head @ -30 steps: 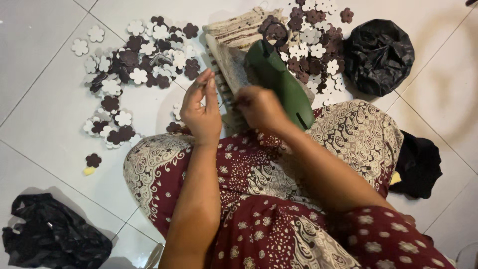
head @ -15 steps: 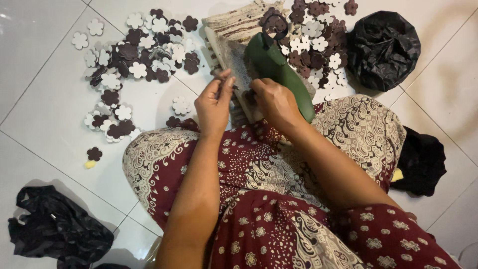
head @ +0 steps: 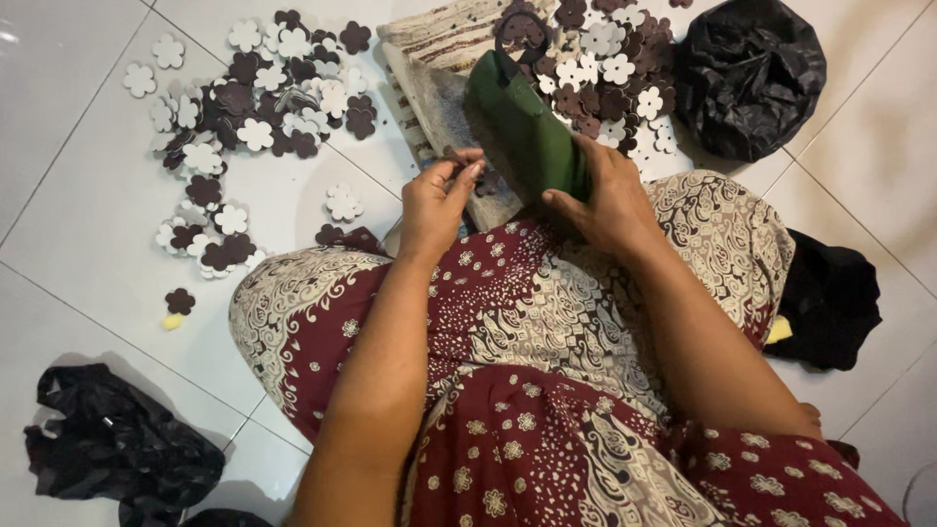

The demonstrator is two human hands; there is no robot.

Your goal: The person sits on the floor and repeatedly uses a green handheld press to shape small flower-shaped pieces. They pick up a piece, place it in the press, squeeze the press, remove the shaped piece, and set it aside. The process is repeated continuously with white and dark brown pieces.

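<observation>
Head view, we list: left hand pinching a small dark flower cutout at twelve o'clock above our lap, light, floppy, best held by its edge; right hand closed around a stiff green tool.

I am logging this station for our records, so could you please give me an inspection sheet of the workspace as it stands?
Surface: white tiled floor, glossy.
Job's things: dark green tapered tool lying on a striped woven cloth pad.
Clutter: white and dark brown flower-shaped cutouts in a left pile and a top pile; black plastic bags at top right and bottom left; black cloth at right.
Grippers: left hand pinches something small and dark; right hand grips the green tool.
Cables: nothing seen.
Surroundings: person's maroon patterned garment fills the foreground.
</observation>
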